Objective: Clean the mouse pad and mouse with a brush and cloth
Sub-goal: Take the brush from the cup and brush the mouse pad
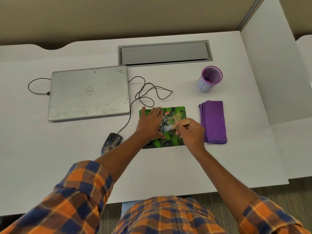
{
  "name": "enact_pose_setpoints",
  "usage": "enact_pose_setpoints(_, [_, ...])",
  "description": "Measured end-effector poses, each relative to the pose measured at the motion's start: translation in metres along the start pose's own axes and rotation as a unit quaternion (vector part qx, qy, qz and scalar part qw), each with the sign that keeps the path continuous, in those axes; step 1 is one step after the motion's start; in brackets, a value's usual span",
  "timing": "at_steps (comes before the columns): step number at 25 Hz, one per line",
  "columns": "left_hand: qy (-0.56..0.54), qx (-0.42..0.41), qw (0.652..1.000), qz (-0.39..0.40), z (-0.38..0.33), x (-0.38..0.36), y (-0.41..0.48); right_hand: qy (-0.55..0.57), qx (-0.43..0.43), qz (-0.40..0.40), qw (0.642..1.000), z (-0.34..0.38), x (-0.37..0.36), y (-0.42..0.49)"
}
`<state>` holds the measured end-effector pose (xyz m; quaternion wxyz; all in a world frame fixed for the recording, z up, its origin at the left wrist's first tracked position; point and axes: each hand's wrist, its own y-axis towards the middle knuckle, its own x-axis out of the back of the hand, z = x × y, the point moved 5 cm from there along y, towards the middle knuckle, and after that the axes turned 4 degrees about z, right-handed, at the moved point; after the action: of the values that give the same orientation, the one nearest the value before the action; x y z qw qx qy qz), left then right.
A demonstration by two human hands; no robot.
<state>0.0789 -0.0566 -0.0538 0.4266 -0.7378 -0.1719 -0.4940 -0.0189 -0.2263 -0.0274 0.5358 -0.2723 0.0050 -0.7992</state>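
Observation:
A green and black patterned mouse pad (pixel 177 114) lies on the white desk. My left hand (pixel 151 122) presses flat on its left half with fingers spread. My right hand (pixel 191 134) grips a wooden-handled brush (pixel 181 123) whose pale bristles touch the middle of the pad. A dark wired mouse (pixel 111 142), speckled with dirt, sits on the desk left of the pad. A folded purple cloth (pixel 213 121) lies just right of the pad, untouched.
A shut silver laptop (pixel 88 92) lies at the left with the mouse's black cable (pixel 148 92) looping beside it. A purple pen holder (pixel 209 79) stands behind the cloth. A grey cable hatch (pixel 164 52) is set into the desk's back. A white partition (pixel 270 73) bounds the right.

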Motion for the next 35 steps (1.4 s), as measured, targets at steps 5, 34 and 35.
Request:
enact_pose_setpoints(5, [0.0, -0.001, 1.0, 0.003, 0.0, 0.0, -0.001, -0.009, -0.016, -0.038, 0.999, -0.014, 0.034, 0.004])
enact_pose_setpoints(34, [0.004, 0.005, 1.0, 0.007, -0.002, 0.003, -0.003, 0.021, -0.065, -0.031, 0.997, -0.031, 0.041, -0.02])
enact_pose_setpoints(35, [0.005, 0.006, 1.0, 0.008, -0.002, 0.004, -0.003, 0.015, -0.062, -0.036, 0.997, -0.031, 0.045, -0.02])
